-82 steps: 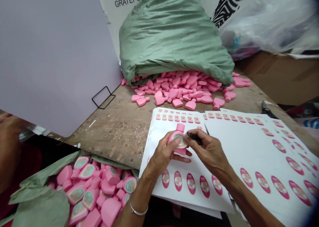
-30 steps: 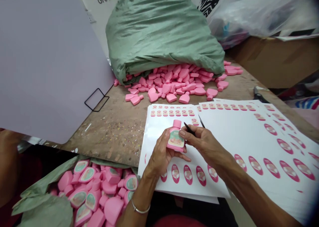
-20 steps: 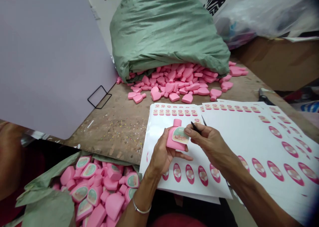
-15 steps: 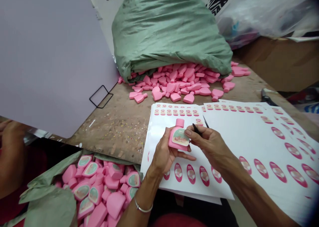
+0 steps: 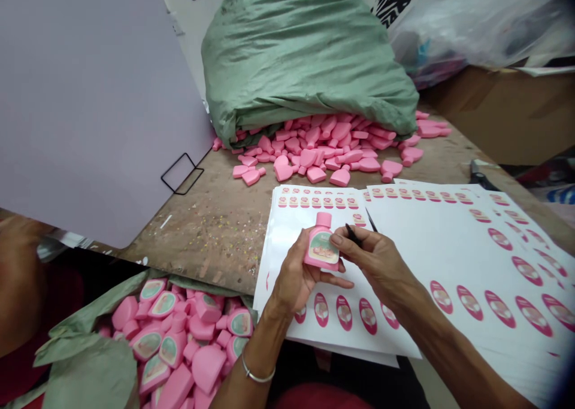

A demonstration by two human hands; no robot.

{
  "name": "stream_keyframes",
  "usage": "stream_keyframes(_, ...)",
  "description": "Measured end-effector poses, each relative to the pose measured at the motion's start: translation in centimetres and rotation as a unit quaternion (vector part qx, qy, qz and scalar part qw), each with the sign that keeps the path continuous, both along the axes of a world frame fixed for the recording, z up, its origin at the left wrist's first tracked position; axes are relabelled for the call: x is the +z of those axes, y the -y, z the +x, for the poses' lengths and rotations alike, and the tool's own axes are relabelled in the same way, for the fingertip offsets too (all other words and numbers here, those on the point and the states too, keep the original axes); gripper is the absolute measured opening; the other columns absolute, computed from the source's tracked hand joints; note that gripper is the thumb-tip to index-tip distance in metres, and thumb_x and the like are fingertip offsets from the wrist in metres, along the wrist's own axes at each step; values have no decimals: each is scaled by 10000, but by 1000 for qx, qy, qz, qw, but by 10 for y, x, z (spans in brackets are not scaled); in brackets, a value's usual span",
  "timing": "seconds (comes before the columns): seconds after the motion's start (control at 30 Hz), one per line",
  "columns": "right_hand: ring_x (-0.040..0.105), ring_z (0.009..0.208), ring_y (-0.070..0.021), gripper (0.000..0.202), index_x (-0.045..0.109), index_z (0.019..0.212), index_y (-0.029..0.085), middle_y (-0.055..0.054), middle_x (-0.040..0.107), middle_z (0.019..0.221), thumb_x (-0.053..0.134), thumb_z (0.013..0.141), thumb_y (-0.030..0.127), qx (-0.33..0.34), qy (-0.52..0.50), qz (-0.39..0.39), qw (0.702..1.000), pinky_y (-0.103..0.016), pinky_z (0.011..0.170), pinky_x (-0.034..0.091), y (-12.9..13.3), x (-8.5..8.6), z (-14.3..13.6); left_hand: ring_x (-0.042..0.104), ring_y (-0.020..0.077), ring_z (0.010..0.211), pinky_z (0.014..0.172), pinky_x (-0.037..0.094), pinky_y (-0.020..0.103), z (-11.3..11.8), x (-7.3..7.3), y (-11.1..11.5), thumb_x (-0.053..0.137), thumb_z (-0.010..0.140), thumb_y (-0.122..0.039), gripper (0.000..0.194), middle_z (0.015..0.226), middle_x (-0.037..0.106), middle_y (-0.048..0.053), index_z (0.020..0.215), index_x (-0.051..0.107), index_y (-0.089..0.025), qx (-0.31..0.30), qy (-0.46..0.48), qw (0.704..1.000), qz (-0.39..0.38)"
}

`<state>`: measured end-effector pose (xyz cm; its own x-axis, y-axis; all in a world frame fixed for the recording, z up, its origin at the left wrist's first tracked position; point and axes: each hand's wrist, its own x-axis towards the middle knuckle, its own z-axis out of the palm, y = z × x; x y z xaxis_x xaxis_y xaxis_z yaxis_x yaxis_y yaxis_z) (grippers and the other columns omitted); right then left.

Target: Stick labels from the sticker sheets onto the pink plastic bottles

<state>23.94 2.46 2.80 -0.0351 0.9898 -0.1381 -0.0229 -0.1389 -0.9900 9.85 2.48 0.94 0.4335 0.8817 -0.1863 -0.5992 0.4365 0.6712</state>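
My left hand (image 5: 294, 277) holds a small pink bottle (image 5: 323, 220) upright, with a green and cream label (image 5: 323, 248) on its front. The thumb of my right hand (image 5: 380, 259) touches the right edge of that label. Between the fingers of my right hand is a thin dark tool (image 5: 353, 235), its tip pointing up past the knuckles. Beneath both hands lie white sticker sheets (image 5: 323, 331) with small pink labels and pink ovals.
A green sack (image 5: 305, 50) spills plain pink bottles (image 5: 309, 157) at the table's back. Labelled bottles fill another sack (image 5: 90, 373) at lower left. A black wire frame (image 5: 182, 174), scissors (image 5: 480, 175) and a cardboard box (image 5: 507, 115) are around. Another person's arm (image 5: 20, 283) is at left.
The label now lies flatter against the bottle, and my right thumb has shifted slightly left on it. The other person's arm at the left has moved a little.
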Motion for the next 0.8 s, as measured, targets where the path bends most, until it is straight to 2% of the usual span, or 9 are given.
stream_keyframes(0.1, 496, 595, -101, 304, 603, 761, 170, 13, 541, 667, 672, 743, 465, -13, 41, 32, 999, -226, 564, 430, 0, -2, -1, 606, 134, 712, 621, 590, 332, -1, 4, 2, 672, 769, -286, 401, 851, 594, 26, 1122, 521, -167, -6, -34, 998, 45)
stream_keyframes(0.2, 504, 596, -115, 274, 601, 790, 179, -3, 565, 698, 640, 777, 450, -40, 136, 109, 984, -247, 557, 433, 1, -5, -4, 598, 122, 728, 609, 588, 292, -2, 5, 3, 675, 755, -196, 409, 880, 572, 20, 1128, 507, -174, -15, -48, 997, 66)
stream_keyframes(0.33, 532, 730, -163, 146, 624, 828, 212, -26, 593, 765, 626, 806, 356, -82, 319, 303, 894, -322, 719, 459, 1, -10, -3, 564, 95, 713, 607, 584, 261, -2, 3, 1, 647, 772, -184, 324, 861, 531, 9, 1074, 532, -155, 6, -58, 996, 64)
stream_keyframes(0.4, 538, 790, -190, 212, 632, 918, 226, -38, 595, 804, 662, 771, 376, -110, 371, 335, 859, -357, 774, 459, -2, -11, 2, 557, 91, 700, 601, 582, 255, -3, 1, 0, 644, 769, -172, 315, 845, 526, 7, 1062, 530, -147, 13, -61, 996, 60)
stream_keyframes(0.43, 542, 807, -200, 348, 616, 1020, 230, -43, 591, 833, 693, 733, 411, -133, 383, 319, 857, -368, 781, 462, -4, -12, 6, 565, 97, 700, 596, 582, 258, -4, 1, 0, 638, 771, -173, 311, 844, 535, 13, 1059, 524, -141, 10, -59, 996, 59)
stream_keyframes(0.5, 560, 822, -209, 670, 511, 1226, 225, -47, 573, 879, 733, 654, 492, -173, 359, 240, 885, -370, 768, 478, -9, -11, 14, 584, 119, 714, 592, 585, 275, -5, 0, 1, 627, 779, -182, 316, 865, 560, 33, 1067, 506, -137, 0, -53, 997, 57)
stream_keyframes(0.57, 579, 824, -200, 839, 405, 1324, 233, -43, 561, 913, 736, 616, 538, -158, 283, 145, 935, -344, 736, 493, -12, -10, 17, 592, 131, 731, 592, 588, 290, -5, 0, 3, 631, 775, -187, 344, 887, 575, 45, 1087, 493, -141, -8, -47, 997, 53)
stream_keyframes(0.67, 582, 830, -178, 829, 408, 1314, 259, -35, 565, 957, 746, 602, 516, -52, 186, 74, 978, -295, 708, 493, -10, -10, 8, 584, 122, 707, 588, 586, 290, -2, 0, 6, 677, 720, -151, 407, 816, 564, 14, 1087, 501, -153, -31, -40, 997, 54)
stream_keyframes(0.8, 562, 782, -156, 573, 557, 1139, 207, -24, 581, 894, 693, 670, 508, 12, 156, 65, 986, -269, 674, 473, -11, -16, -3, 582, 126, 686, 554, 572, 267, -2, 1, 12, 714, 665, -150, 440, 799, 574, 20, 1059, 519, -148, -55, -59, 995, 55)
